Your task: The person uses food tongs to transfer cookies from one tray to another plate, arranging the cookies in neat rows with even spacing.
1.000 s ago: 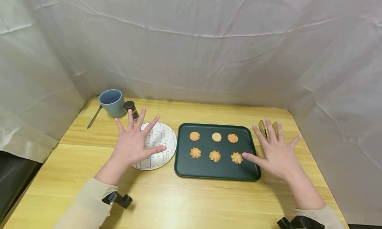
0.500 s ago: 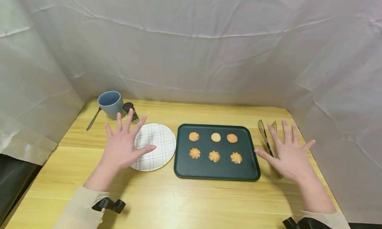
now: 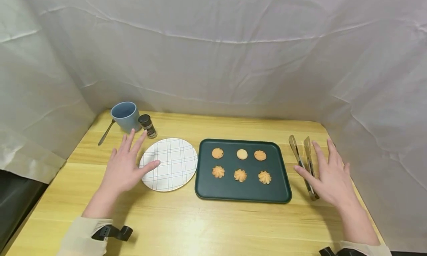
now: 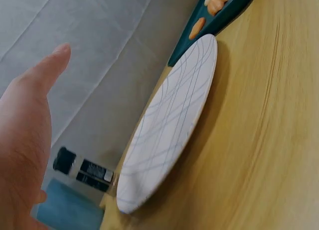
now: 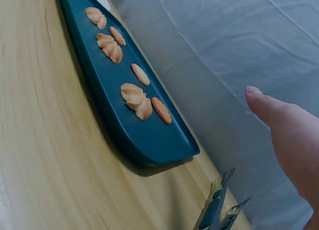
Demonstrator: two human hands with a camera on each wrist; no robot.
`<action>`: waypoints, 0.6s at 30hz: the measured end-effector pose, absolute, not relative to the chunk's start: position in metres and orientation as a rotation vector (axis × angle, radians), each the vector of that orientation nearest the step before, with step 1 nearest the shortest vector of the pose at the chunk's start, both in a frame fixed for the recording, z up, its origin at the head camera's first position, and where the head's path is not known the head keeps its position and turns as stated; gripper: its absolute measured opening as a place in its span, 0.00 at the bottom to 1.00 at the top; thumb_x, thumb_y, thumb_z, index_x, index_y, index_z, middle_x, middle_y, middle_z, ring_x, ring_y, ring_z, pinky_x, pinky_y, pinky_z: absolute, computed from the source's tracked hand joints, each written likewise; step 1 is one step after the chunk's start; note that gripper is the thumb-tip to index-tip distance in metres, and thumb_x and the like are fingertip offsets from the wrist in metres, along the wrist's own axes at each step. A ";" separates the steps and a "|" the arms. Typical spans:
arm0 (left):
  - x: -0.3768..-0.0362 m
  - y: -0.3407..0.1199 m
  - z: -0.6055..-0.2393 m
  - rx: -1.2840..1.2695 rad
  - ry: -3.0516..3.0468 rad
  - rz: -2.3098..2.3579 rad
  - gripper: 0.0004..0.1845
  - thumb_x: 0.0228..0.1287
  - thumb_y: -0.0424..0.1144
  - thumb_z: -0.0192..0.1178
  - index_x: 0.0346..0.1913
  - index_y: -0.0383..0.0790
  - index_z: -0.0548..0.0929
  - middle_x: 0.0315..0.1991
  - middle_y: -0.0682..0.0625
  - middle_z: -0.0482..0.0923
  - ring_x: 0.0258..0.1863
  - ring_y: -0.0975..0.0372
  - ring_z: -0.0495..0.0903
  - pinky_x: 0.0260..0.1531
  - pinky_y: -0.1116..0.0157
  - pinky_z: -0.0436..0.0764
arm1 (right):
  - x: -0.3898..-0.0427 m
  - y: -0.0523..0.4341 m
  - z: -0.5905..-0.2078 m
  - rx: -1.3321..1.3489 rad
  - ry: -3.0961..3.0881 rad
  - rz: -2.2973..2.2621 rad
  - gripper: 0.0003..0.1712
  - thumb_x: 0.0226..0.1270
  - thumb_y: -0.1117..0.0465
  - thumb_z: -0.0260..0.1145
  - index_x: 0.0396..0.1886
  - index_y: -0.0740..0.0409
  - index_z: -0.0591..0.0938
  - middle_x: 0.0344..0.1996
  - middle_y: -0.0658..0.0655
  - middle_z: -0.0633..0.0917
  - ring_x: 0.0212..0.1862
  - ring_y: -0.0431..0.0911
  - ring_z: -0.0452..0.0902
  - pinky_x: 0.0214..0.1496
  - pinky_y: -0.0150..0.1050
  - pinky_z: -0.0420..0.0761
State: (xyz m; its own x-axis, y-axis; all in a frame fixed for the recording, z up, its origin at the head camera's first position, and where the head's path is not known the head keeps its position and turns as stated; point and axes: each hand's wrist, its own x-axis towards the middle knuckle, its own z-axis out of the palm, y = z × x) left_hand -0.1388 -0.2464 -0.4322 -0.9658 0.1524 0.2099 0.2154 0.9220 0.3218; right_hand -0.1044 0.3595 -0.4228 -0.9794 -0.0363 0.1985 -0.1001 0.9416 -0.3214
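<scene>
My left hand (image 3: 122,169) hovers over the left edge of a white checked plate (image 3: 173,163), thumb apart from the fingers, holding nothing. On the right, my right hand (image 3: 333,178) is held in the air beside metal tongs (image 3: 298,152), its fingers extended and nothing in its grasp. The tongs lie spread apart on the table, their lower end close to the hand. Between the hands sits a dark green tray (image 3: 243,191) with two rows of cookies: round ones such as the pale cookie (image 3: 242,154) behind, and flower-shaped ones such as the middle swirl cookie (image 3: 240,175) in front.
At the back left stand a blue cup (image 3: 128,118) and a black-capped spice jar (image 3: 148,127). A piece of cutlery (image 3: 106,131) with a thin handle lies left of the cup. Grey cloth (image 3: 213,70) walls the wooden table (image 3: 200,226) at the back and sides.
My left hand has drawn left and a little toward me, uncovering more of the plate. The right hand has shifted right, off the tray's edge, exposing the tongs. Spread fingers on both hands have relaxed.
</scene>
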 end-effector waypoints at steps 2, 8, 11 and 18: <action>-0.138 -0.251 -0.436 -0.262 -2.904 -0.560 0.57 0.66 0.74 0.61 0.88 0.59 0.44 0.86 0.40 0.38 0.79 0.32 0.49 0.64 0.21 0.52 | -0.104 0.362 -0.425 0.098 -2.881 0.560 0.58 0.74 0.35 0.66 0.89 0.50 0.45 0.85 0.63 0.34 0.78 0.79 0.41 0.64 0.87 0.42; -0.139 -0.261 -0.445 -0.203 -2.896 -0.722 0.56 0.68 0.71 0.62 0.88 0.58 0.43 0.86 0.38 0.41 0.72 0.25 0.59 0.55 0.20 0.62 | -0.102 0.368 -0.434 0.088 -2.818 0.771 0.52 0.79 0.43 0.64 0.88 0.53 0.46 0.85 0.65 0.37 0.80 0.76 0.41 0.66 0.82 0.51; -0.140 -0.265 -0.448 -0.163 -2.888 -0.810 0.57 0.68 0.71 0.64 0.88 0.57 0.43 0.86 0.38 0.42 0.72 0.25 0.59 0.56 0.20 0.61 | -0.103 0.370 -0.438 0.068 -2.806 0.855 0.52 0.79 0.44 0.64 0.88 0.54 0.45 0.85 0.66 0.38 0.79 0.76 0.41 0.62 0.84 0.53; -0.142 -0.270 -0.458 -0.075 -2.819 -1.010 0.59 0.64 0.68 0.70 0.87 0.54 0.48 0.83 0.35 0.52 0.73 0.30 0.62 0.60 0.23 0.61 | -0.106 0.372 -0.447 0.038 -2.756 0.959 0.55 0.77 0.47 0.69 0.87 0.58 0.45 0.83 0.72 0.45 0.69 0.80 0.61 0.56 0.79 0.68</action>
